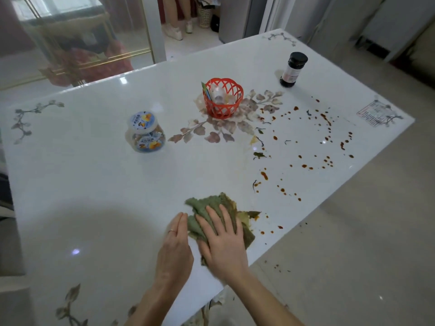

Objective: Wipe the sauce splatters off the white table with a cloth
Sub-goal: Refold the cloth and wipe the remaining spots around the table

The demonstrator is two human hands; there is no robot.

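The right hand [222, 245] presses flat, fingers spread, on the green cloth [211, 214] near the counter [94, 208] front edge; the left hand [175, 245] rests open beside it, touching the cloth. Most sauce splatters [313, 149] remain across the counter's right side. Judged progress: early, bulk of wiping outstanding.

1. The cloth [213, 214] is green and crumpled, stained yellow-brown along its right edge, and lies flat near the counter's near right edge.
2. The sauce [306, 147] is red-brown, scattered in drops and short streaks across the right part of the counter, with dark green flecks among them; a few drops sit just right of the cloth.
3. The counter [98, 196] is glossy white with floral prints.
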